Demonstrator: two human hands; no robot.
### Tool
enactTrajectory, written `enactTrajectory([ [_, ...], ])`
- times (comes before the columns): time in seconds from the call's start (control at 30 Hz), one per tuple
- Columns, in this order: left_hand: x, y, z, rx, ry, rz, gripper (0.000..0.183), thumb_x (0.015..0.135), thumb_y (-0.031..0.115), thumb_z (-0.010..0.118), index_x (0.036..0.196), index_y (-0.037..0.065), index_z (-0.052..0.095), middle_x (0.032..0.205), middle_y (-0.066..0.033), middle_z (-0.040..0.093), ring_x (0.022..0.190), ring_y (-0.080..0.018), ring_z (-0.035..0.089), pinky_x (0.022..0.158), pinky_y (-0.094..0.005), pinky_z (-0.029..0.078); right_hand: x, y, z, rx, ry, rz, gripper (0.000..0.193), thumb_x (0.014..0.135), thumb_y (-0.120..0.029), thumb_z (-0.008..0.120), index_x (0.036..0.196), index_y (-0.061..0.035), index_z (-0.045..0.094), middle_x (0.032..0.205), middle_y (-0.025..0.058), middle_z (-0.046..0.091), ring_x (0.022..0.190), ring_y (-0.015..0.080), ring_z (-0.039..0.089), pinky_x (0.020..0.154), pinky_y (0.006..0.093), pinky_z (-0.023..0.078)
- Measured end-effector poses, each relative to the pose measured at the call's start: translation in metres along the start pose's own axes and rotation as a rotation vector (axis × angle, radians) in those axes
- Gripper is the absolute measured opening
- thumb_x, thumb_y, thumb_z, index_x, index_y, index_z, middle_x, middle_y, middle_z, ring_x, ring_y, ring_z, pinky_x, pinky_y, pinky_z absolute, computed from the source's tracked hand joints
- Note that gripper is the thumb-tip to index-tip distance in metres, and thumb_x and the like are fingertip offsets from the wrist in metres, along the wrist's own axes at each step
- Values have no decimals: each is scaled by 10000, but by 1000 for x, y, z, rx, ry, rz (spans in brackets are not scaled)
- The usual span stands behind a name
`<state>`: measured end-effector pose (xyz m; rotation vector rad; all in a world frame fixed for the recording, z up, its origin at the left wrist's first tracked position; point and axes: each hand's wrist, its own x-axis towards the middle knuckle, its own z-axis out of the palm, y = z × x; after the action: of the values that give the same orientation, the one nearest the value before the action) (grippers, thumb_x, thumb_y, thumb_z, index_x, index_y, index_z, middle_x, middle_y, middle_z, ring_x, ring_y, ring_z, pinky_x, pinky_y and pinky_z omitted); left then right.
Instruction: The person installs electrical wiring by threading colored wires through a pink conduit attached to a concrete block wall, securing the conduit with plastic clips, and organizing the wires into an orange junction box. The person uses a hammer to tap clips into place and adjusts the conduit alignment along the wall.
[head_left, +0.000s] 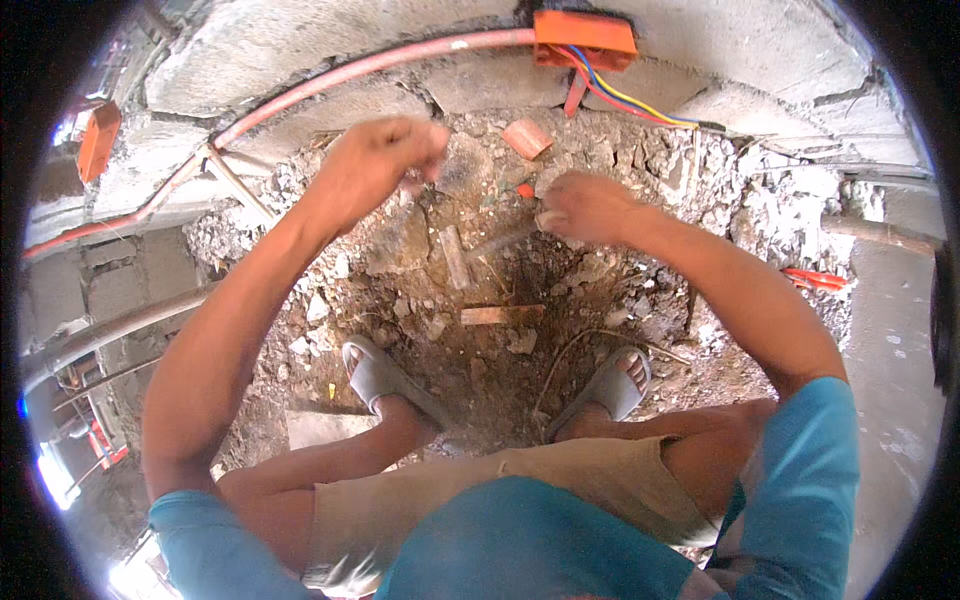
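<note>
Your right hand [583,208] is curled over the rubble ground [390,300], with a small orange scrap [525,190] just beside its fingertips; you cannot tell from this view whether the fingers are clamped on anything. Your left hand [383,163] is bent inward too, fingers drawn toward the thumb, but blurred, so its grip is equally unclear. Between the two hands, toward the ground's far edge along the block wall [485,88], lies a short pinkish pipe piece [527,139]. Expect it to be light and stiff, probably plastic, and its round side may roll or slip under dust; pinch it across the middle, clear of the ends, which might be sharp. The scrap looks thin and light, so take it by its edges. Beyond, an orange box [575,30] on the wall trails coloured wires [610,92], likely bendy and easily nicked.
</note>
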<state>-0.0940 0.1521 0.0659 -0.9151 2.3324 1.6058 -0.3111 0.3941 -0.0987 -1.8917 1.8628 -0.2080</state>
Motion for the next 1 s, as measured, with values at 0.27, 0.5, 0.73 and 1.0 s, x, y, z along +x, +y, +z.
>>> enactTrajectory([
  [0.27,97,11,75,-1049,123,41,709,1052,397,658,1557,-49,438,1448,-163,576,1281,-275,589,1105,-402,484,-46,84,-105,944,530,651,591,1066,-570,577,1244,-30,737,1173,111,736,1071,196,707,910,366,559],
  [0.5,123,45,110,-1040,222,85,791,1059,545,581,1539,-66,437,1482,-202,524,1283,-298,570,1108,-410,475,-20,68,-161,1217,643,427,600,1053,-496,633,1274,61,651,1036,181,714,896,250,705,818,379,599],
  [0.73,128,55,115,-1107,227,114,648,1072,477,596,1470,-30,530,1434,-203,552,1273,-295,581,1106,-420,499,-26,32,-164,1296,471,445,829,1002,-617,656,1434,84,555,1263,262,631,1092,338,663,926,441,589],
  [1.0,126,66,112,-1166,249,90,568,1066,412,651,1404,-36,563,1348,-205,592,1257,-320,596,1107,-426,517,-8,38,-169,1362,373,462,812,1034,-639,564,1464,49,525,1315,228,613,1174,311,620,1009,464,542],
])
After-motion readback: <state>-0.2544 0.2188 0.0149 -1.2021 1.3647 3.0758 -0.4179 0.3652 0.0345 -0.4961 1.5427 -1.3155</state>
